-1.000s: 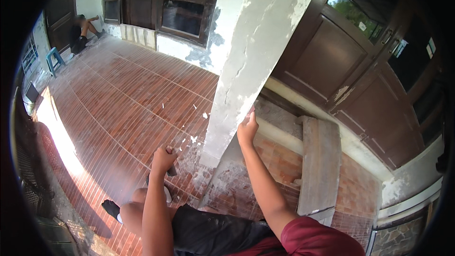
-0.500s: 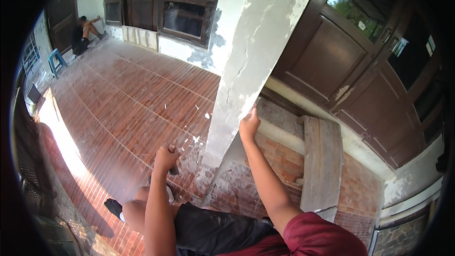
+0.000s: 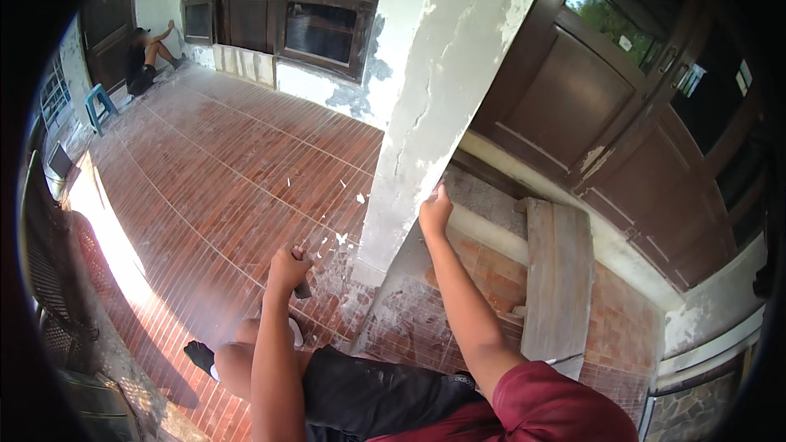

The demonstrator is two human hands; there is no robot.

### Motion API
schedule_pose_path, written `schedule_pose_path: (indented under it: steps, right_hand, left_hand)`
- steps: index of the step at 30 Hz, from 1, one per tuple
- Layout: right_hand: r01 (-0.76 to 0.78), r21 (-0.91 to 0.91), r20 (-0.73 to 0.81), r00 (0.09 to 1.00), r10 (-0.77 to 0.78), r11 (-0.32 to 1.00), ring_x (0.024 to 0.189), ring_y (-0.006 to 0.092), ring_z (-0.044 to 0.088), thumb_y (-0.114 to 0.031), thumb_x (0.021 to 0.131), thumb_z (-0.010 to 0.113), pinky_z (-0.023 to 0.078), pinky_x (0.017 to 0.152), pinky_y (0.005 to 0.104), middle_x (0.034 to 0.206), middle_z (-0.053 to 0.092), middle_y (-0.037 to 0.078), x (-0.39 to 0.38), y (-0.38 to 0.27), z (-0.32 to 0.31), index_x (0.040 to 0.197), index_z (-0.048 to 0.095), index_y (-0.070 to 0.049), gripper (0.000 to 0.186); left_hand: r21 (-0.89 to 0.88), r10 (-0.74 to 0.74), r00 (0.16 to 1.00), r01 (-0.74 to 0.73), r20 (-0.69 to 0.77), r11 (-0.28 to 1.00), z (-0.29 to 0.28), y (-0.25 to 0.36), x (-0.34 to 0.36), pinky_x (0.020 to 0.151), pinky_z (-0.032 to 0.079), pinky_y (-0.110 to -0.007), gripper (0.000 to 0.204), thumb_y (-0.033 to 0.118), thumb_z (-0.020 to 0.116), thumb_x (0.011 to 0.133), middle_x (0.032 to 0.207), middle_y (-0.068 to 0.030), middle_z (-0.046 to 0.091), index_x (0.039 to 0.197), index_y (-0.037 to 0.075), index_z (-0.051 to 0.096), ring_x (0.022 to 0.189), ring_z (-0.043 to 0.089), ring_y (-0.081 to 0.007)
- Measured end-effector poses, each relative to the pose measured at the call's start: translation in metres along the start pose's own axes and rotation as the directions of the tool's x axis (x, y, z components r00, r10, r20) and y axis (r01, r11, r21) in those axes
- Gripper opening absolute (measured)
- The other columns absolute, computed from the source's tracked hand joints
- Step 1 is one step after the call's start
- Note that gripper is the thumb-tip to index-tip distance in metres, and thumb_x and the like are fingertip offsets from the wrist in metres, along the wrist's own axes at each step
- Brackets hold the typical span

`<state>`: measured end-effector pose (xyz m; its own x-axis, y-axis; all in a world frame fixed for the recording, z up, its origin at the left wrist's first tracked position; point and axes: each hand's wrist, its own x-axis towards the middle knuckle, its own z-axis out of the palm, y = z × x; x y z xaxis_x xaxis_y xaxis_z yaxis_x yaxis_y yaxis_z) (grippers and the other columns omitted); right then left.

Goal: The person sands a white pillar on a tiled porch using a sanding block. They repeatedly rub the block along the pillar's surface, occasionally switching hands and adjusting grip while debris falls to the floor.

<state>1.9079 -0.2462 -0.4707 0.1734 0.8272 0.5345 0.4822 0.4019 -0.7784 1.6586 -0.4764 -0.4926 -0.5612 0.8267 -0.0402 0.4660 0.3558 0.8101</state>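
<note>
My left hand [image 3: 286,270] is closed round a small dark, flat-ended tool [image 3: 304,289], held low over the tiled floor in front of my bent leg. The tool's exact kind does not show clearly. My right hand [image 3: 435,213] is raised, with its fingers closed, against the right edge of a grey-white pillar [image 3: 426,106]. Whatever it may hold is hidden. The pillar's paint is patchy and cracked, with bare grey areas. White paint flakes [image 3: 342,239] lie on the floor by the pillar's foot, between my hands.
A wooden bench [image 3: 558,278] stands to the right, before brown double doors [image 3: 565,98] and a low step. Reddish tiles [image 3: 221,164] with pale dust stretch left. Far off, a person [image 3: 146,61] sits against the wall with one arm raised, near a blue stool [image 3: 100,106].
My right hand has shifted very slightly along the pillar's edge. My left hand is almost still. The far person's arm has risen a little on the wall.
</note>
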Motion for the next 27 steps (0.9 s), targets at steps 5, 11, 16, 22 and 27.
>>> schedule_pose_path:
  steps: [5, 11, 16, 22, 27]
  right_hand:
    - [0.031, 0.020, -0.009, 0.999, -0.031, 0.999, 0.096, 0.0364, 0.064, -0.007, 0.090, 0.048, 0.048, 0.080, 0.0391, 0.098, 0.067, 0.022, 0.000, 0.026, 0.005, 0.110, 0.060, 0.002, 0.025]
    - [-0.379, -0.257, 0.244, 0.864, 0.439, 0.889, 0.111, 0.0379, 0.057, -0.009, 0.085, 0.047, 0.044, 0.092, 0.0413, 0.113, 0.062, 0.027, -0.068, 0.114, 0.000, 0.121, 0.059, 0.000, 0.038]
    - [-0.617, -0.072, 0.542, 0.635, 0.550, 0.784, 0.102, 0.0245, 0.061, -0.003, 0.083, 0.046, 0.047, 0.089, 0.0330, 0.112, 0.063, 0.018, -0.167, 0.107, -0.019, 0.122, 0.057, 0.003, 0.041]
    - [-0.831, 0.141, 0.903, 0.331, 0.273, 0.539, 0.092, 0.0181, 0.062, -0.008, 0.086, 0.049, 0.050, 0.079, 0.0314, 0.104, 0.064, 0.014, -0.178, -0.008, -0.019, 0.118, 0.056, 0.004, 0.035]
    - [-0.950, 0.180, 0.969, 0.215, 0.118, 0.256, 0.090, 0.0165, 0.063, -0.023, 0.094, 0.050, 0.050, 0.080, 0.0319, 0.101, 0.065, 0.010, -0.158, -0.065, -0.029, 0.114, 0.059, 0.004, 0.034]
  left_hand:
    - [0.019, -0.037, 0.998, 0.036, 0.041, 0.999, -0.003, 0.001, 0.001, 0.063, 0.048, -0.037, 0.027, 0.017, 0.073, 0.065, 0.068, -0.0143, 0.060, 0.081, -0.001, 0.060, 0.065, 0.060, -0.0241]
    - [-0.192, -0.095, 0.985, 0.122, 0.145, 0.974, -0.011, 0.008, 0.002, 0.065, 0.050, -0.033, 0.027, 0.012, 0.074, 0.070, 0.075, -0.0083, 0.064, 0.090, -0.002, 0.063, 0.072, 0.062, -0.0172]
    - [-0.704, 0.052, 0.937, 0.223, 0.347, 0.674, -0.024, 0.025, -0.009, 0.077, 0.051, -0.029, 0.052, 0.002, 0.074, 0.074, 0.100, -0.0066, 0.063, 0.123, 0.000, 0.056, 0.086, 0.062, -0.0166]
    - [-0.721, 0.144, 0.854, 0.319, 0.501, 0.615, -0.029, 0.052, -0.024, 0.087, 0.049, -0.029, 0.057, -0.002, 0.071, 0.076, 0.106, -0.0064, 0.063, 0.129, 0.003, 0.053, 0.093, 0.061, -0.0166]
    - [-0.650, 0.149, 0.818, 0.317, 0.556, 0.691, -0.026, 0.051, -0.020, 0.088, 0.049, -0.030, 0.055, -0.002, 0.070, 0.077, 0.108, -0.0052, 0.063, 0.129, 0.004, 0.053, 0.094, 0.062, -0.0163]
